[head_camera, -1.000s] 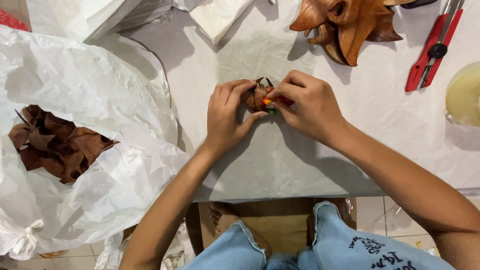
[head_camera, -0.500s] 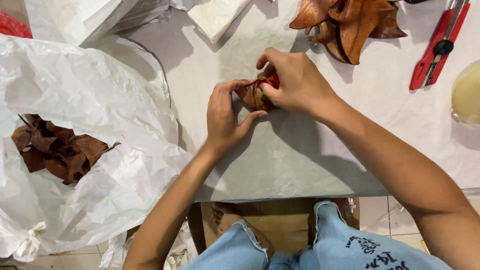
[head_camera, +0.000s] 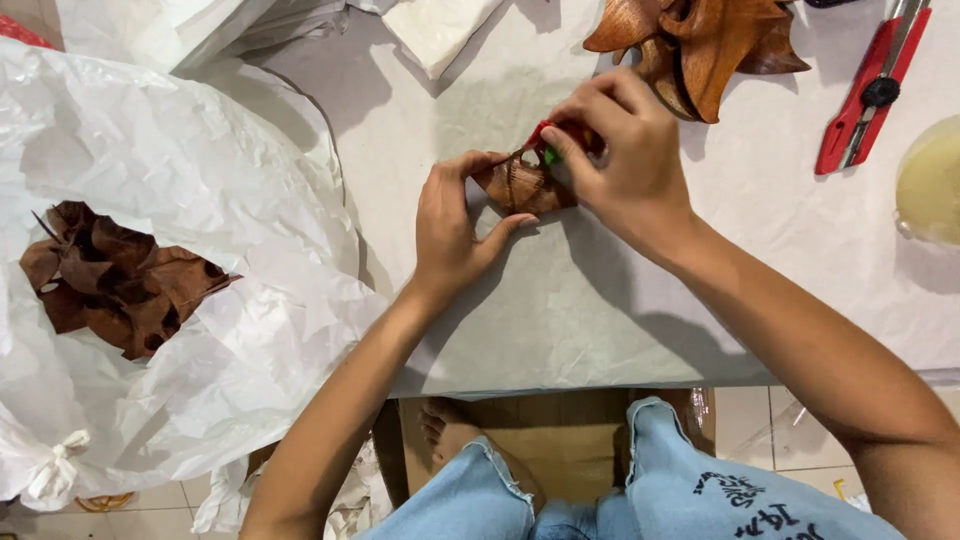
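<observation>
A small brown leaf-shaped piece (head_camera: 524, 184) lies on the pale tabletop (head_camera: 560, 310). My left hand (head_camera: 455, 225) pins its left edge with thumb and fingertips. My right hand (head_camera: 620, 150) is closed on a small red and green tool (head_camera: 549, 146) whose tip rests on the upper part of the piece. Most of the tool is hidden inside my fingers.
A pile of larger brown carved leaves (head_camera: 700, 40) lies behind my right hand. A red utility knife (head_camera: 865, 95) and a round yellowish lid (head_camera: 930, 180) sit at the right. A big white plastic bag (head_camera: 200, 200) on the left holds more brown pieces (head_camera: 115, 280). White block (head_camera: 435, 30) at the top.
My right hand has lifted away and come back over the piece with the tool. The piece and my left hand have shifted slightly away from me on the table.
</observation>
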